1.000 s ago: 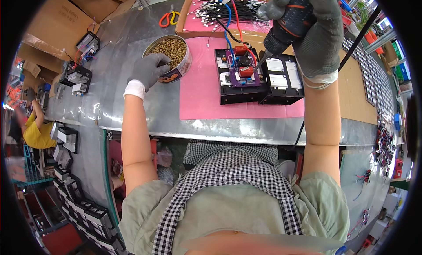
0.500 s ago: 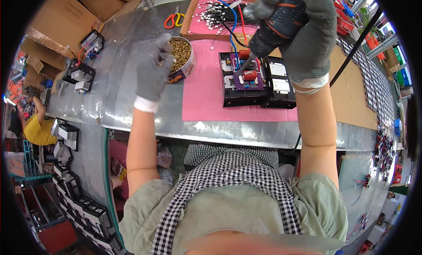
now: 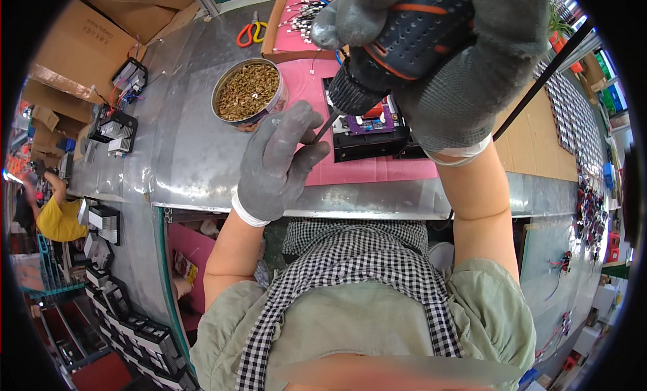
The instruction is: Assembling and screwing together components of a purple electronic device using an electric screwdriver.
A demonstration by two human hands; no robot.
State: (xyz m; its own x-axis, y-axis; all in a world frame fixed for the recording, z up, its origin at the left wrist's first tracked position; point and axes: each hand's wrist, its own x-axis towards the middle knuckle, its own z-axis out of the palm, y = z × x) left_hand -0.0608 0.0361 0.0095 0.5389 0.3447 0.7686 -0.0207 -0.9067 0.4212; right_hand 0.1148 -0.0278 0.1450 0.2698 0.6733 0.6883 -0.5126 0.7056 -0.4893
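My gloved right hand (image 3: pixel 458 108) grips a black and orange power screwdriver (image 3: pixel 421 37), its long bit slanting down to the left. At the bit's tip, my gloved left hand (image 3: pixel 269 165) has thumb and fingers drawn together; anything pinched there is too small to make out. Beneath the screwdriver lies a black housing (image 3: pixel 360 148) with a purple circuit board (image 3: pixel 371 126), partly hidden by the tool and my right hand. It rests on a pink mat (image 3: pixel 384 172). Beside my left hand stands a round tin (image 3: pixel 279 105) full of small brass-coloured screws (image 3: pixel 246 88).
A cardboard tray (image 3: pixel 269 44) of wired connectors and a pair of scissors (image 3: pixel 253 33) lie at the back. Units with heatsinks (image 3: pixel 114 132) stand at the left. A black cable (image 3: pixel 546 81) crosses at the right. Farther left is a person in yellow (image 3: pixel 60 219).
My left hand has come from over the screw tin to the bit's tip. My right hand has lifted the screwdriver off the circuit board and brought it left and closer.
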